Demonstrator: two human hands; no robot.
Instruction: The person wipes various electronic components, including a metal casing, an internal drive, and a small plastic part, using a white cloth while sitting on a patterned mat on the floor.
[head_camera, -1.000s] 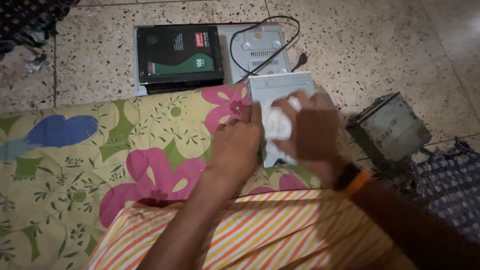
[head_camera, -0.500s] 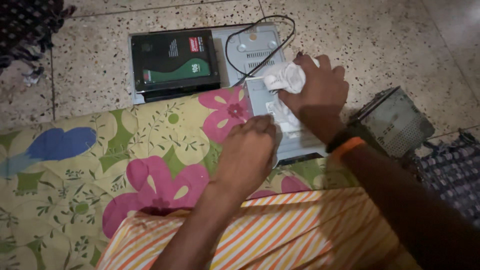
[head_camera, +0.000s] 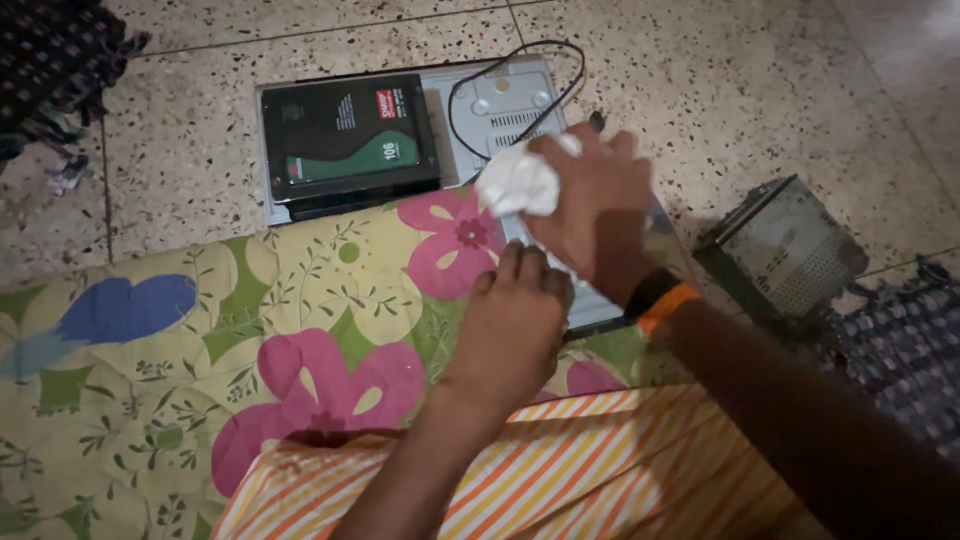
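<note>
In the head view, the right hand (head_camera: 592, 205) is closed around a crumpled white cloth (head_camera: 518, 184), pressing it on the far end of a flat grey metal drive (head_camera: 590, 305) that lies on a flowered quilt (head_camera: 200, 340). The left hand (head_camera: 512, 325) rests knuckles-up on the drive's near edge, fingers curled, gripping nothing visible. Beyond, a black box (head_camera: 348, 135) sits on a grey player (head_camera: 510, 100) on the speckled floor (head_camera: 720, 90).

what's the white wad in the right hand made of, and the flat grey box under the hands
White wad: looks like soft cloth or tissue, matte and crumpled into folds; which one is unclear. Flat grey box: probably painted or bare sheet metal, judging by its smooth pale face and thin straight edges, though plastic is possible.
</note>
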